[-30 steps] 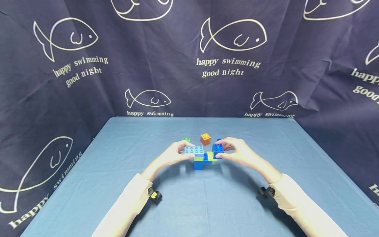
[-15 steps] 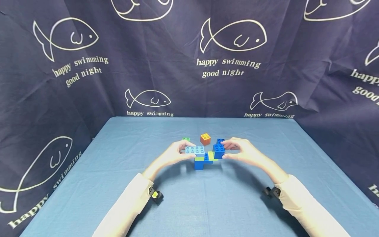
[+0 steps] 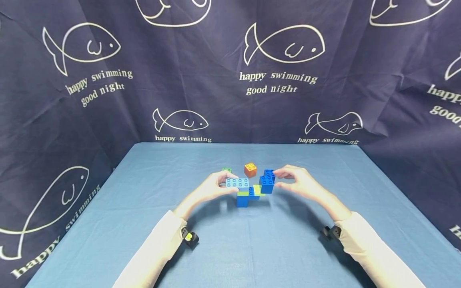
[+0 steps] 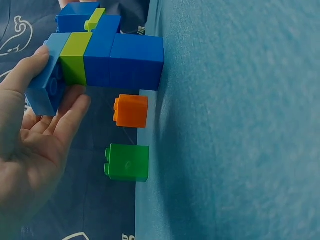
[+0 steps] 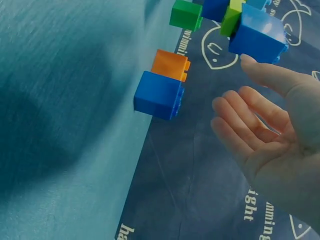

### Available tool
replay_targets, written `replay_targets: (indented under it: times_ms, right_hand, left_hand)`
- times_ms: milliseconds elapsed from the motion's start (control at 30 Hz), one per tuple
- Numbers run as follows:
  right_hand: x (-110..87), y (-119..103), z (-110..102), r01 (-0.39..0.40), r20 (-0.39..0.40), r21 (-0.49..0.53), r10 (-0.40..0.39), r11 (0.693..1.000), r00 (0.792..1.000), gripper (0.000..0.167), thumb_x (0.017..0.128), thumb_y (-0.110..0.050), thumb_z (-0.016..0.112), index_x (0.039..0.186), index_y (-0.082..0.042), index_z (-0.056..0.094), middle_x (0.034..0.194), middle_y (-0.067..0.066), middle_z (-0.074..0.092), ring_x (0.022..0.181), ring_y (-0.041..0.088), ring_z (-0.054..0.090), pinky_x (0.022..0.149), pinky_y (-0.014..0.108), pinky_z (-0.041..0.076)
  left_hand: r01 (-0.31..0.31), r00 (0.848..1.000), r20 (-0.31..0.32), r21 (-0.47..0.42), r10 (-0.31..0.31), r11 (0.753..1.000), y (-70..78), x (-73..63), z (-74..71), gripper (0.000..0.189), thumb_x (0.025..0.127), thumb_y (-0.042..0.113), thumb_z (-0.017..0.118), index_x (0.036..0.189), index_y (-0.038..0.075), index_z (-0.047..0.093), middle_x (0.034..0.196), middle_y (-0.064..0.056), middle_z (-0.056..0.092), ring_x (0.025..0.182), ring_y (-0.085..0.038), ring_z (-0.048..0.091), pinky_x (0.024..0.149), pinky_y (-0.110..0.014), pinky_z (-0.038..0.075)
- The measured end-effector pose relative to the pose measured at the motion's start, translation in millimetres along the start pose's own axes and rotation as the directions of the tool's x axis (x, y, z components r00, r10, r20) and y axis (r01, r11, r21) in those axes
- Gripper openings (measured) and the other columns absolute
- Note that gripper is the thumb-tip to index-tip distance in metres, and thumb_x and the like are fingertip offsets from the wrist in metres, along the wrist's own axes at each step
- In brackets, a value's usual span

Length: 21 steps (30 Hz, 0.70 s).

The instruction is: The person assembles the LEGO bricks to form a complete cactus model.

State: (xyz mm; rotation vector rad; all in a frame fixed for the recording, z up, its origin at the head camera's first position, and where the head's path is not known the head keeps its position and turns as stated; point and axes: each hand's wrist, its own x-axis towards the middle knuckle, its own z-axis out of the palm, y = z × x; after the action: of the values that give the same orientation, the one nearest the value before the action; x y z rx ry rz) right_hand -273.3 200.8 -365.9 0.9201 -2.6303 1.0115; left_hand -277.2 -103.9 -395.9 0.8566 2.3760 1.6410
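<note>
My left hand (image 3: pixel 214 186) pinches a light blue toy building brick (image 3: pixel 232 183) at the top of a small stacked build. Beneath it in the left wrist view come a lime green brick (image 4: pixel 74 59), a blue brick (image 4: pixel 98 57) and a bottom blue brick (image 4: pixel 137 61). On the build's right side, a blue brick (image 3: pixel 267 186) sits over another lime brick (image 3: pixel 257 190). Just to its right is my right hand (image 3: pixel 297 182), thumb and fingers spread apart around nothing. In the right wrist view the thumb tip lies close to that blue brick (image 5: pixel 257 37); contact is unclear.
Behind the build, an orange brick (image 3: pixel 250 170), a green brick (image 3: pixel 227 169) and a separate blue brick (image 3: pixel 269 173) stand on the blue cloth-covered table (image 3: pixel 245 248). The green one is partly hidden by my left hand. A dark fish-print curtain (image 3: pixel 230 100) hangs beyond.
My right hand has let go of the blue brick and drawn slightly right, uncovering the loose blue brick behind. The left hand keeps its hold, nearly still.
</note>
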Motion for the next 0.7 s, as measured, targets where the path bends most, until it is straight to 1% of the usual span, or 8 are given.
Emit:
replay_targets:
  times_ms: [167,367,567,700]
  right_hand:
    - [4.0,6,2,0.010,-0.050,0.009,-0.009,1.000,0.999,0.031,0.078,-0.007,0.075,0.106,0.002,0.066,0.099,0.015,0.067,0.091,0.027,0.065,0.085,0.040,0.052]
    - [7.4,12,7,0.033,-0.102,0.008,-0.032,0.999,0.994,0.029,0.077,-0.004,0.074,0.104,0.003,0.067,0.097,0.017,0.067,0.090,0.027,0.065,0.083,0.039,0.053]
    - [11.5,16,10,0.038,-0.106,-0.015,-0.039,0.999,0.994,0.031,0.076,-0.006,0.075,0.104,0.003,0.067,0.099,0.017,0.067,0.092,0.029,0.064,0.082,0.042,0.053]
    - [14.3,19,12,0.028,-0.101,-0.020,-0.030,0.999,0.994,0.031,0.076,-0.006,0.076,0.105,0.002,0.067,0.100,0.017,0.066,0.093,0.031,0.064,0.083,0.043,0.053]
  left_hand:
    - [0.011,1.000,-0.001,0.011,-0.011,1.000,-1.0,1.8,0.0,0.035,0.081,0.012,0.073,0.112,0.002,0.061,0.104,-0.011,0.064,0.094,-0.015,0.062,0.082,-0.025,0.053]
    - [0.008,1.000,0.003,0.017,-0.008,1.000,-1.3,1.4,0.7,0.037,0.081,0.014,0.073,0.113,0.001,0.060,0.104,-0.011,0.065,0.095,-0.015,0.062,0.083,-0.026,0.053]
    - [0.025,1.000,0.005,0.022,-0.026,0.999,-1.7,0.9,0.2,0.036,0.082,0.013,0.073,0.113,0.001,0.060,0.106,-0.010,0.065,0.092,-0.011,0.062,0.082,-0.025,0.053]
    - [0.018,1.000,0.005,0.026,-0.018,1.000,-2.1,0.4,-0.3,0.035,0.082,0.014,0.072,0.113,0.002,0.060,0.108,-0.011,0.064,0.095,-0.012,0.061,0.084,-0.027,0.052]
